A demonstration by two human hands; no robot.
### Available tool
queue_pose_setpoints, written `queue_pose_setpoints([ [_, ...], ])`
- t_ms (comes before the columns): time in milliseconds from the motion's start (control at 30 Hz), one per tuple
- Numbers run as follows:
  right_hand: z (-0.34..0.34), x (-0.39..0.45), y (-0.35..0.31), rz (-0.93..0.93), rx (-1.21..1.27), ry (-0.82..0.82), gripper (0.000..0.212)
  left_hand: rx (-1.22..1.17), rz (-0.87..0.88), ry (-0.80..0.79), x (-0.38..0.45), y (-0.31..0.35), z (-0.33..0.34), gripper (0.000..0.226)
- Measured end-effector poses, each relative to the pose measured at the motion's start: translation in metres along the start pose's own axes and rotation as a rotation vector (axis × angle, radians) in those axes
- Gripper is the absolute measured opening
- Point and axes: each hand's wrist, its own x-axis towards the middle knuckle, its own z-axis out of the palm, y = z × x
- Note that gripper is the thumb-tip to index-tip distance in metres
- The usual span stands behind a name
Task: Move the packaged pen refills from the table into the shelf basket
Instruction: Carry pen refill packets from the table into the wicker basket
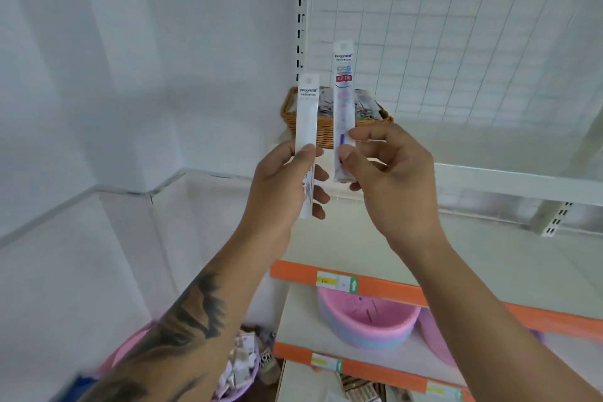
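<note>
We pinch one refill pack (306,127) in our left hand (284,183) and another — the taller pack (343,101) — in our right hand (388,173), before the wicker basket (326,129).

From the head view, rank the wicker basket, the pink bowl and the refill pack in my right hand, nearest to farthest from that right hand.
1. Clear refill pack, pinched in the right hand.
2. Brown wicker basket, just behind, upper shelf.
3. Pink plastic bowl, lower shelf, below.
</note>
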Motion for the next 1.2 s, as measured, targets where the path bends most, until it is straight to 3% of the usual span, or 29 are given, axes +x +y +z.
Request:
queue_pose_setpoints([
  [267, 0.017, 0.124, 0.005, -0.050, -0.249, 0.061, 0.005, -0.007, 0.009, -0.001, 0.065, -0.001, -0.024, 0.018],
  [533, 0.045, 0.200, 0.022, 0.148, -0.659, -0.033, 0.008, -0.029, 0.018, -0.061, 0.114, 0.017, -0.034, 0.021],
  [733, 0.059, 0.206, 0.032, 0.142, -0.895, -0.086, 0.009, -0.067, -0.054, -0.084, 0.126, 0.023, -0.033, 0.046],
  [900, 0.060, 0.188, 0.026, -0.200, -0.761, 0.036, 0.007, -0.108, -0.082, -0.069, 0.124, 0.019, -0.026, 0.061],
  [1033, 0.059, 0.153, 0.016, -0.313, -0.575, 0.032, 0.004, -0.158, -0.087, -0.033, 0.122, 0.016, -0.020, 0.036],
  [1200, 0.059, 0.103, 0.016, -0.478, -0.272, 0.092, 0.009, -0.171, 0.090, -0.036, 0.115, 0.017, -0.016, 0.024],
])
